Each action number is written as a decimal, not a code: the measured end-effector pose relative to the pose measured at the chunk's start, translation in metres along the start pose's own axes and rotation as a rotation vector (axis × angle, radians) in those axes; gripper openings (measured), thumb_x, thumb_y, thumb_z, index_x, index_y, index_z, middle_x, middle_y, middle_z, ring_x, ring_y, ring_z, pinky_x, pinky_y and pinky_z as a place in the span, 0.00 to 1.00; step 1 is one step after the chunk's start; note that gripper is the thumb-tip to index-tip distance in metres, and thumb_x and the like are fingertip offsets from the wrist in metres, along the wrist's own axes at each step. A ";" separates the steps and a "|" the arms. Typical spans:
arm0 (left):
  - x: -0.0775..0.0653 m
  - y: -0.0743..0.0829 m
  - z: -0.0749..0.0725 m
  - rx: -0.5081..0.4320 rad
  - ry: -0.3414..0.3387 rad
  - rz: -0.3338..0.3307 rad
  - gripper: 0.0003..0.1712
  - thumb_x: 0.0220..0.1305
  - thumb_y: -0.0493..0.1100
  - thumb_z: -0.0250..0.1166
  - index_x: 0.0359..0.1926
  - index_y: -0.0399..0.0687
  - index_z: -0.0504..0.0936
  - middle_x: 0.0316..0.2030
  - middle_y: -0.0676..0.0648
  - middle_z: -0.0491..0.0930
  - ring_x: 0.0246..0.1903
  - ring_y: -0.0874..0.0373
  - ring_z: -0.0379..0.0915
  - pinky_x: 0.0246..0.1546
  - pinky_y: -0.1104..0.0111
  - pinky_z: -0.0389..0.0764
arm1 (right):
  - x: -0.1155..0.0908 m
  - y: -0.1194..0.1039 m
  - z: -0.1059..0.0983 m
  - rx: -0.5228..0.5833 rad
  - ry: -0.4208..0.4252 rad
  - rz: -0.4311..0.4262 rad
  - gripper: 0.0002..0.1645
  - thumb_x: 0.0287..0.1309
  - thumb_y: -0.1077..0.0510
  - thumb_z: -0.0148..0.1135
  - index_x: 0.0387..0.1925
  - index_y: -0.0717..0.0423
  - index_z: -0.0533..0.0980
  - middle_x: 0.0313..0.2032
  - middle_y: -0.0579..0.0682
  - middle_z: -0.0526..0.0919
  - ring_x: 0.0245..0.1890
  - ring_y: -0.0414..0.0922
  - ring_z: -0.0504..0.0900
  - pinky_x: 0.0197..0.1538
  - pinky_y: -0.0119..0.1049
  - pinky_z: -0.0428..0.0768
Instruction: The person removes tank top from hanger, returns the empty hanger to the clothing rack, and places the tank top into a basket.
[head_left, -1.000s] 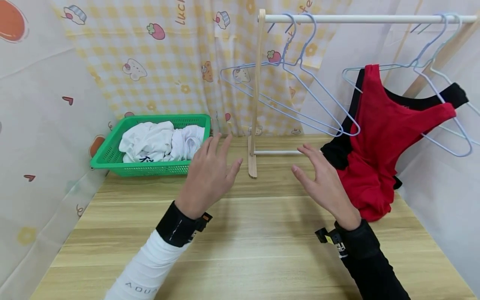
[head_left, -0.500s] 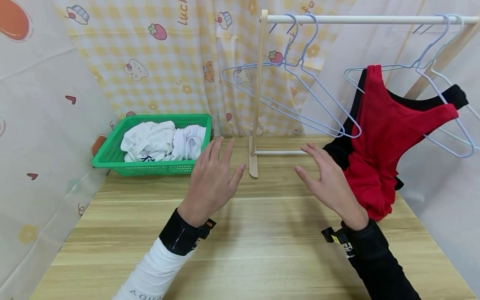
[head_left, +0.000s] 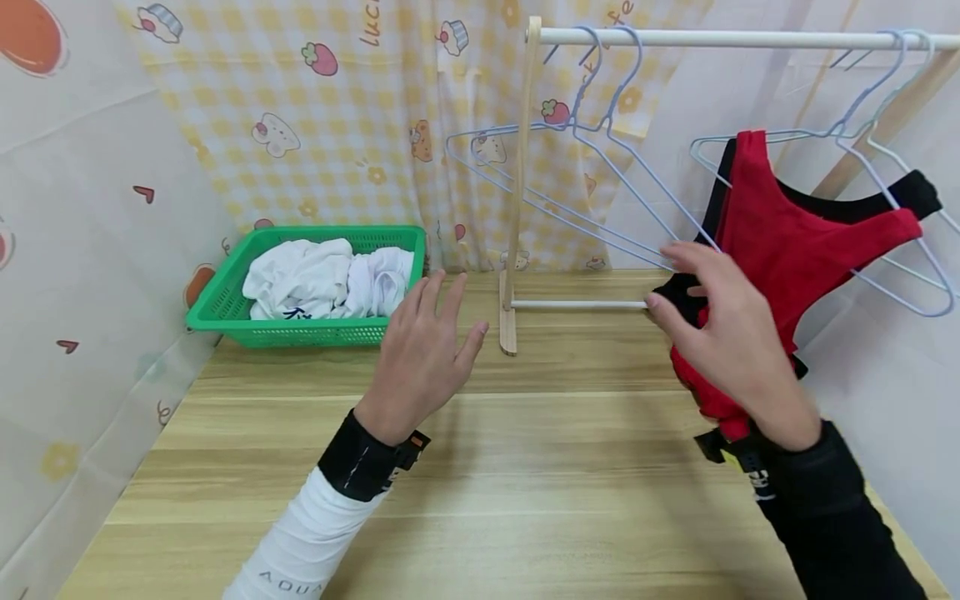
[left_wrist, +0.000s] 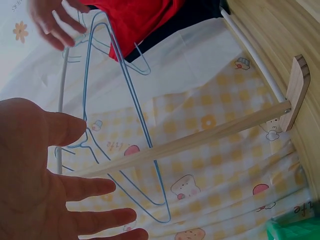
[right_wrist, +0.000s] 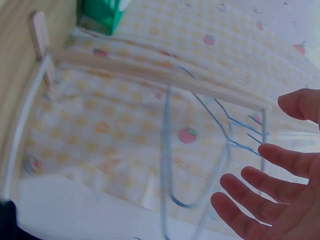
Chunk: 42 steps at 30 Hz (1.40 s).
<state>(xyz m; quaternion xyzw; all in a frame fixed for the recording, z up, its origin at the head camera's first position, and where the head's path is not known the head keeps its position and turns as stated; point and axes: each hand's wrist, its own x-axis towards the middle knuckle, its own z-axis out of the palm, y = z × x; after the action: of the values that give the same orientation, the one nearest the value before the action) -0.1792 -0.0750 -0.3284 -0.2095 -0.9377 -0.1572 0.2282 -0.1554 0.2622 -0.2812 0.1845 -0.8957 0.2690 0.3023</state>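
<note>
My left hand (head_left: 420, 358) hovers over the table with fingers spread and holds nothing; it is nearest the green basket (head_left: 307, 335). White garments (head_left: 300, 279) lie crumpled in that basket. In the head view my right hand (head_left: 738, 346) hangs in front of the red tank top (head_left: 780, 217), covering part of it; its fingers are loosely bent around nothing. The red top hangs on a blue hanger, with a black garment (head_left: 918, 193) behind it on another hanger. Two bare blue hangers (head_left: 630, 158) hang toward the rack's left end, seen blurred in the right wrist view.
The clothes rack has a white top bar (head_left: 720, 38), a wooden left post (head_left: 517, 183) with a foot, and a low white crossbar (head_left: 577, 305). A patterned curtain (head_left: 360, 167) hangs close behind. The wooden table (head_left: 480, 500) spreads below both hands.
My right hand has moved right and slightly up, from beside the red top to in front of it. My left hand has stayed almost in place.
</note>
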 end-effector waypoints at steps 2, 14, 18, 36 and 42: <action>0.000 0.001 0.001 -0.007 -0.009 -0.002 0.38 0.82 0.56 0.58 0.80 0.36 0.65 0.76 0.27 0.67 0.77 0.32 0.63 0.77 0.42 0.69 | 0.006 0.001 -0.010 -0.010 0.025 -0.001 0.37 0.64 0.65 0.75 0.73 0.60 0.74 0.70 0.62 0.78 0.62 0.60 0.81 0.55 0.10 0.63; 0.001 0.004 0.009 0.007 -0.025 0.025 0.38 0.83 0.56 0.58 0.80 0.36 0.65 0.75 0.27 0.68 0.75 0.31 0.67 0.78 0.43 0.68 | 0.059 0.021 -0.064 -0.188 0.009 0.215 0.39 0.75 0.50 0.62 0.81 0.56 0.65 0.73 0.71 0.72 0.63 0.74 0.76 0.71 0.37 0.76; 0.000 0.007 0.011 0.015 -0.016 0.033 0.38 0.82 0.56 0.60 0.79 0.35 0.68 0.75 0.28 0.69 0.75 0.33 0.67 0.75 0.43 0.71 | 0.080 0.033 -0.078 -0.285 -0.026 0.369 0.42 0.78 0.46 0.54 0.84 0.57 0.57 0.79 0.72 0.63 0.61 0.75 0.76 0.62 0.58 0.85; -0.003 0.009 0.016 0.011 -0.053 0.030 0.38 0.82 0.56 0.59 0.80 0.36 0.66 0.75 0.28 0.69 0.76 0.33 0.65 0.77 0.42 0.69 | 0.130 0.105 -0.109 -0.313 -0.114 0.700 0.42 0.84 0.47 0.38 0.85 0.67 0.44 0.82 0.74 0.52 0.70 0.77 0.64 0.75 0.72 0.67; -0.003 0.010 0.019 0.000 -0.070 0.024 0.38 0.83 0.56 0.58 0.80 0.37 0.66 0.75 0.28 0.69 0.75 0.33 0.66 0.77 0.42 0.69 | 0.139 0.114 -0.111 -0.344 -0.204 0.677 0.34 0.85 0.59 0.38 0.81 0.74 0.50 0.73 0.82 0.63 0.59 0.80 0.68 0.69 0.75 0.71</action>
<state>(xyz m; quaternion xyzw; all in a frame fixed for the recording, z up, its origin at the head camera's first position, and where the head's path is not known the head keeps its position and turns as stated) -0.1782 -0.0598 -0.3437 -0.2260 -0.9425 -0.1470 0.1973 -0.2671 0.3943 -0.1601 -0.1487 -0.9633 0.1799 0.1326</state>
